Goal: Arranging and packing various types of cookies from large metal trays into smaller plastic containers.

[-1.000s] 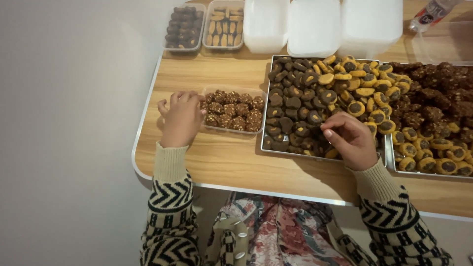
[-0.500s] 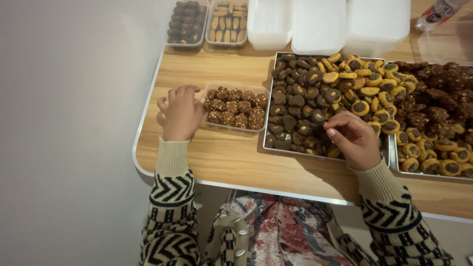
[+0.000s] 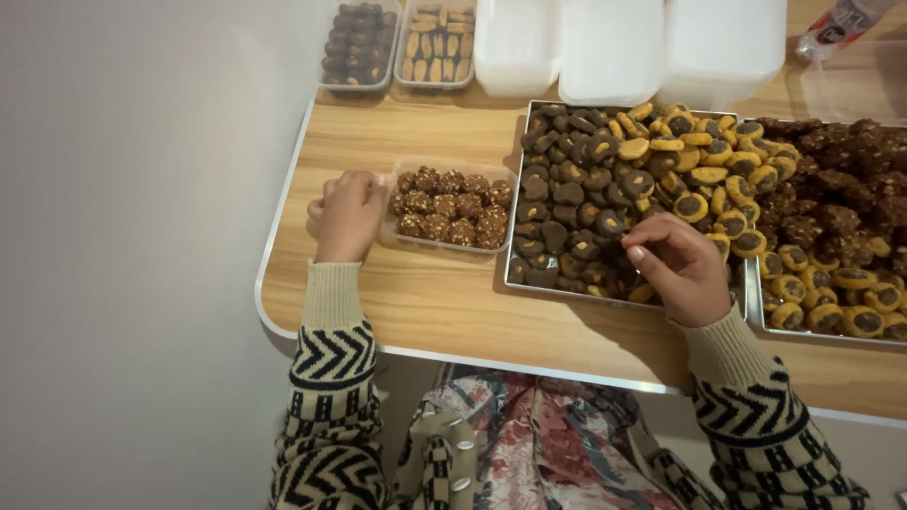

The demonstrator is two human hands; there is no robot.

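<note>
Left hand curled against the clear cookie tub — right hand pinches over the metal tray, contents hidden.

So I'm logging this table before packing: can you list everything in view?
small clear tub: one, brown crumbly cookies, table's left
metal tray: one, dark and yellow cookies, centre
second tray: one, brown clusters and yellow cookies, right
filled tubs: two, clear, far left
white containers: three, far edge
bottle: one, clear, far right
wooden table: one
left hand: touching small tub's end
right hand: over tray, fingers pinched
</note>
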